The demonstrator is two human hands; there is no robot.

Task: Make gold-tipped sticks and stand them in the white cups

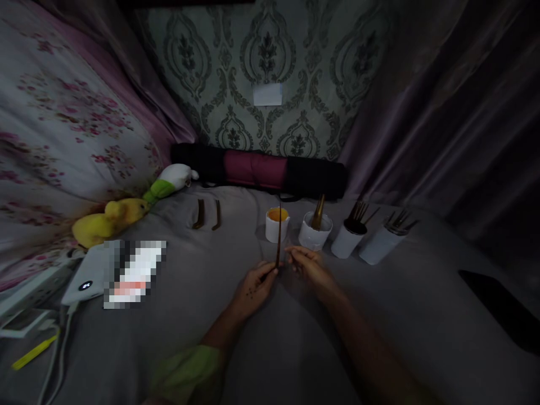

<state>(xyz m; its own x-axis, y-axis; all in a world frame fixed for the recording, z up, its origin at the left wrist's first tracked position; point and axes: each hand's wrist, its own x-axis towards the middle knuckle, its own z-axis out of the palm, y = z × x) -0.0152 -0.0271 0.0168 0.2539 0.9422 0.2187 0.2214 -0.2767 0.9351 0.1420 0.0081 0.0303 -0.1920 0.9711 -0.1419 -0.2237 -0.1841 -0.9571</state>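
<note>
From where I stand, a yellow plush toy (pixel 103 225) and a white power bank (pixel 84 281) lie at the far left of the grey cloth (pixel 185 315). Next come two bent brown pieces (pixel 199 215), side by side and apart from each other.

The left hand (pixel 253 291) pinches a thin brown stick (pixel 279 239) near its lower end, holding it nearly upright in front of the white cup with an orange inside (pixel 272 229). A light, firm pinch should suit something so slender; a loose one would probably let the top sway.

The right hand (pixel 311 267) is just beside the stick, fingertips drawn together; I can't tell whether they grip anything. Small, slow movements seem wise here, with the forearm low for steadiness and clear of the cups behind.

Past it stand a white cup holding a golden cone (pixel 318 214), then two white cylindrical holders (pixel 345 244) with thin sticks poking out. The light is dim, so working by touch would help.
</note>
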